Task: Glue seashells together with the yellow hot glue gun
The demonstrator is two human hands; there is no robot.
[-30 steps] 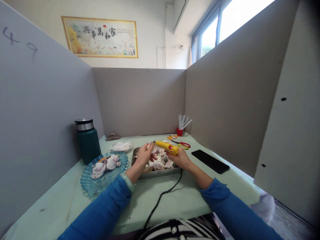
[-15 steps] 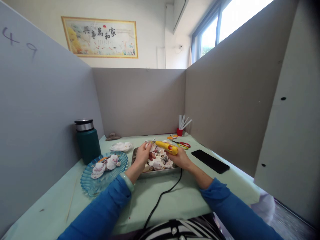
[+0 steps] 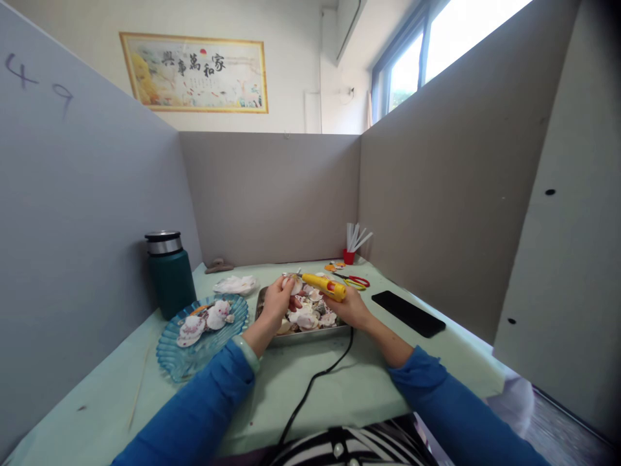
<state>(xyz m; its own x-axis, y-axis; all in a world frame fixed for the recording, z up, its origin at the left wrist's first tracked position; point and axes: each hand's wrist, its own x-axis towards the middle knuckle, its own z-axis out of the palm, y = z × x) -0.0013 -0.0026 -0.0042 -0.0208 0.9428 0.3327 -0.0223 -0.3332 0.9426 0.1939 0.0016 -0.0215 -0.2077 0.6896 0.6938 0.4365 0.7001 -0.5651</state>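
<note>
My left hand (image 3: 277,304) is closed around a small pale seashell (image 3: 291,282), held above a metal tray (image 3: 310,334) filled with several shells. My right hand (image 3: 352,308) grips a yellow glue gun (image 3: 324,285) whose nozzle points left and touches the shell. The gun's black cord (image 3: 310,388) runs from under my right hand back over the table toward me. Both sleeves are blue.
A blue glass plate (image 3: 179,356) with shells lies left of the tray, a dark green flask (image 3: 169,272) behind it. Scissors (image 3: 356,281), a red cup of sticks (image 3: 349,254) and a black phone (image 3: 407,313) lie to the right. Grey partitions enclose the table.
My left hand has turned the shell slightly against the glue gun's tip; the right hand and gun have stayed almost still.
</note>
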